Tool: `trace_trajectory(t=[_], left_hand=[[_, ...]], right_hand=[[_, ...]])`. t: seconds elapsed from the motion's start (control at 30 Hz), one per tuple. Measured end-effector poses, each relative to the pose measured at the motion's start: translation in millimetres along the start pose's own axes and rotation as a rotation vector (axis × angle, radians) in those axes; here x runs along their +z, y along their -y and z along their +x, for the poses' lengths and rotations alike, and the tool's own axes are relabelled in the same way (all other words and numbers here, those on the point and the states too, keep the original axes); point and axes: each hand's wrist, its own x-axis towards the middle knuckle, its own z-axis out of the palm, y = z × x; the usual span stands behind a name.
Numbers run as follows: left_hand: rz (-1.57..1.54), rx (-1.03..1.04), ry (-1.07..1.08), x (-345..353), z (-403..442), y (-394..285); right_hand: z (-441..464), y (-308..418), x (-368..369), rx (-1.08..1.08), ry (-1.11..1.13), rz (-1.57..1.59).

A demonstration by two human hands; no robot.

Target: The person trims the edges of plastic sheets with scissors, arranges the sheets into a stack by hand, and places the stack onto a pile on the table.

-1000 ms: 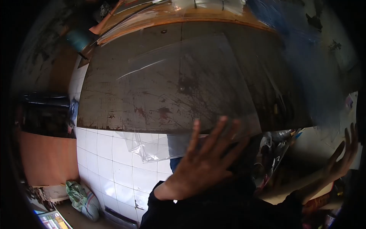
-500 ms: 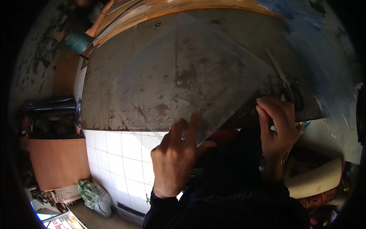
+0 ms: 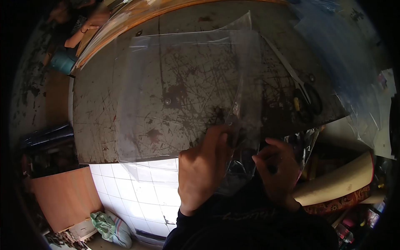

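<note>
A clear plastic sheet [image 3: 141,83] lies over the dark, scratched table [image 3: 96,104], its near left corner hanging past the front edge. My left hand [image 3: 206,162] is closed on the sheet near that edge, fingertips pinching a fold. Just right of it, my right hand [image 3: 279,166] has its fingers curled together beside the sheet's near right part; whether plastic is between its fingertips is too unclear to tell. Scissors [image 3: 302,87] with dark handles lie on the table's right side, beyond my right hand.
Bluish plastic [image 3: 346,71] covers the right side. Another person's hand [image 3: 98,18] shows at the upper left, near layered sheets [image 3: 112,35]. A beige roll [image 3: 341,185] is at the lower right. A brown panel [image 3: 66,198] and a sack [image 3: 121,233] stand lower left.
The sheet has turned so its far edge runs roughly across the table. My left hand has moved slightly right; my right hand has come down and closer to it. The other person's hand has come into view.
</note>
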Motion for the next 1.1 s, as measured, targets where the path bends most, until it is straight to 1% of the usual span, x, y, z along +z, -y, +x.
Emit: trace_trajectory(t=[0.07, 0.13, 0.17, 0.23, 0.37, 0.4, 0.43, 0.47, 0.5, 0.57, 0.6, 0.63, 0.67, 0.7, 0.77, 0.8, 0.83, 0.87, 0.9, 0.97, 1.03, 1.1], left_hand=[[-0.118, -0.055, -0.021, 2, 0, 3], [-0.134, -0.064, -0.022, 2, 0, 4], [-0.151, -0.070, -0.023, 3, -1, 5], [-0.178, -0.069, -0.035, 4, 0, 4], [-0.197, -0.089, -0.040, 3, 1, 2], [-0.198, -0.089, -0.039, 3, 3, 0], [-0.278, -0.135, -0.057, 3, 5, -3], [-0.359, -0.179, -0.076, 3, 6, -5], [-0.359, -0.178, -0.077, 3, 6, -6], [-0.455, -0.284, -0.079, 2, 6, -8], [-0.455, -0.285, -0.080, 2, 6, -7], [-0.504, -0.238, -0.100, 3, 5, -6], [-0.552, -0.193, -0.121, 4, 4, -4], [-0.551, -0.194, -0.122, 2, 2, -3], [-0.495, -0.012, 0.071, -4, -4, -1], [-0.492, -0.007, 0.074, -5, -5, -3], [-0.375, 0.131, 0.136, -7, -5, -5], [-0.257, 0.269, 0.198, -7, -7, -7], [-0.284, 0.213, 0.266, -5, -14, -7], [-0.231, 0.234, 0.259, 3, -17, -8], [-0.181, 0.250, 0.241, 9, -18, -11], [0.054, 0.312, 0.339, 11, -18, -16]], right_hand=[[3, -3, 1, 0.011, -0.022, -0.001], [4, -9, 3, -0.017, -0.064, 0.080], [6, -7, 2, -0.013, -0.061, 0.078], [11, 2, -4, 0.134, -0.026, 0.037], [18, 5, -13, 0.110, 0.010, -0.025], [20, 10, -15, 0.097, 0.097, -0.086], [21, 13, -17, 0.083, 0.184, -0.147], [21, 12, -17, 0.082, 0.183, -0.148], [21, 9, -18, 0.061, 0.206, -0.141], [20, 7, -18, 0.039, 0.230, -0.134], [20, 6, -17, 0.152, 0.222, -0.013], [20, 6, -17, 0.264, 0.214, 0.109], [19, 2, -17, 0.265, 0.217, 0.108], [19, -3, -16, 0.244, 0.179, 0.159], [18, -6, -14, 0.222, 0.135, 0.216], [19, -5, -12, 0.228, 0.085, 0.248], [19, -5, -12, 0.233, 0.034, 0.279], [20, -5, -11, 0.235, 0.028, 0.282], [20, -4, -12, 0.221, 0.033, 0.277], [20, -3, -12, 0.206, 0.039, 0.267], [21, -1, -12, 0.163, 0.053, 0.161], [21, -3, -11, 0.122, 0.056, 0.144]])
